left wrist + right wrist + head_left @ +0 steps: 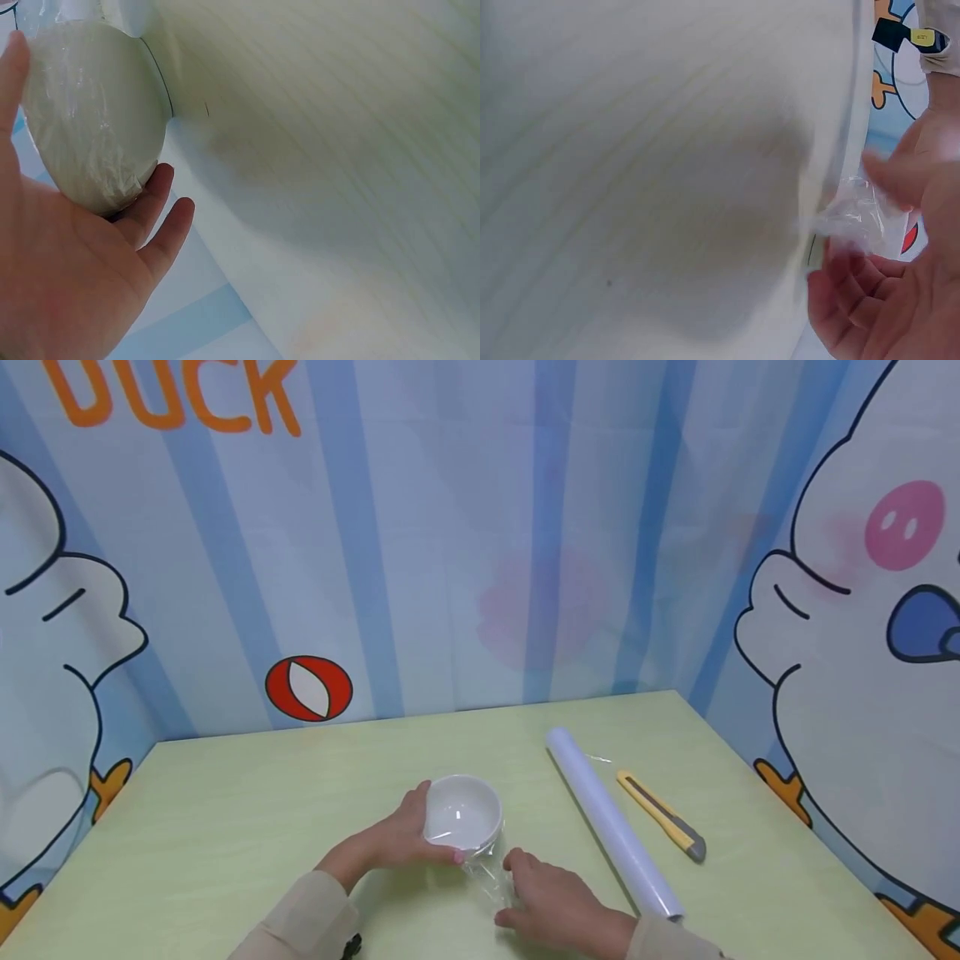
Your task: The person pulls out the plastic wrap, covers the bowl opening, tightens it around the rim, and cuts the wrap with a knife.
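A white bowl (460, 814) stands near the middle of the table, its inside towards the head camera. My left hand (397, 842) grips its left side, the thumb near the front rim and the fingers behind. In the left wrist view, wrinkled clear plastic wrap (86, 124) lies against the bowl's outside. A loose piece of that plastic wrap (487, 875) trails off the bowl's front right. Just right of it is my right hand (558, 897), thumb and fingers spread apart. In the right wrist view the wrap lies near the fingertips, with the thumb blurred; no pinch shows.
A long roll of clear wrap (611, 827) lies slantwise right of the bowl. Beyond it is a yellow and grey utility knife (660, 814). A thin clear scrap (598, 759) lies by the roll's far end. A printed curtain (450, 543) hangs behind the table.
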{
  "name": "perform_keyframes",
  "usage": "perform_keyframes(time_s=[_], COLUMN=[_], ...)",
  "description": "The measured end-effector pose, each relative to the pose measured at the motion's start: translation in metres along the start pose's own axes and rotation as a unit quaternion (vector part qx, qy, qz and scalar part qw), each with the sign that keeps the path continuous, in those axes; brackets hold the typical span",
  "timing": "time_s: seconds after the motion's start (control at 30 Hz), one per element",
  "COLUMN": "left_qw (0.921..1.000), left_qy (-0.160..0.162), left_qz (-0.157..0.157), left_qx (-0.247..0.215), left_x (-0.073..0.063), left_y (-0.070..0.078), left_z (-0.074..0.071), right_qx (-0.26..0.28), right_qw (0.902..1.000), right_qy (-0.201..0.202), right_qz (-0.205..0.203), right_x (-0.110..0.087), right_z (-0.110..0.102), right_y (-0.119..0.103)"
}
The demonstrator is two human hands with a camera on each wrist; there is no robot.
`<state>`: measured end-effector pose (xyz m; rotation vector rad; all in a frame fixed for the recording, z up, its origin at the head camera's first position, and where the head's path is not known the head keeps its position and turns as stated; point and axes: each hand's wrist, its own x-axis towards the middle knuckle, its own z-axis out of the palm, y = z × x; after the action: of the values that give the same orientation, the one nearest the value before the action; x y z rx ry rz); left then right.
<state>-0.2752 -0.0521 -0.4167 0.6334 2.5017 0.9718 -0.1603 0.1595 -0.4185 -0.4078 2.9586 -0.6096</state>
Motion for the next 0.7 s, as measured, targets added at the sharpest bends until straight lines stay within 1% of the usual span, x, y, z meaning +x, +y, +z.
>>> perform_keyframes(time_s=[0.1,0.17,0.23,0.33,0.43,0.53,0.6,0.7], left_qw=[1.0000,0.9999,0.9998,0.9997,0.9995,0.9994,0.9994,0.9994], left_qy=[0.003,0.007,0.010,0.013,0.010,0.006,0.004,0.003], left_qz=[0.007,0.012,0.014,0.018,0.028,0.033,0.033,0.034], left_qx=[-0.006,-0.009,-0.010,-0.009,-0.010,-0.009,-0.006,-0.002], left_x=[0.001,0.001,0.001,0.001,0.003,0.004,0.005,0.005], left_y=[0.000,0.000,-0.001,-0.001,-0.002,-0.003,-0.004,-0.004], left_z=[0.001,0.001,0.002,0.001,0.001,0.002,0.001,0.001], right_qx=[-0.007,0.007,0.034,0.075,0.116,0.146,0.152,0.124], right_qw=[0.9994,0.9988,0.9983,0.9966,0.9929,0.9881,0.9867,0.9910], right_qy=[0.032,0.047,0.047,0.028,-0.009,-0.042,-0.055,-0.050], right_qz=[-0.007,-0.007,0.003,0.015,0.026,0.024,0.018,0.011], right_x=[0.005,0.008,0.012,0.019,0.024,0.027,0.029,0.032], right_z=[-0.004,-0.009,-0.014,-0.020,-0.026,-0.030,-0.033,-0.035], right_y=[0.005,0.008,0.011,0.015,0.020,0.025,0.028,0.031])
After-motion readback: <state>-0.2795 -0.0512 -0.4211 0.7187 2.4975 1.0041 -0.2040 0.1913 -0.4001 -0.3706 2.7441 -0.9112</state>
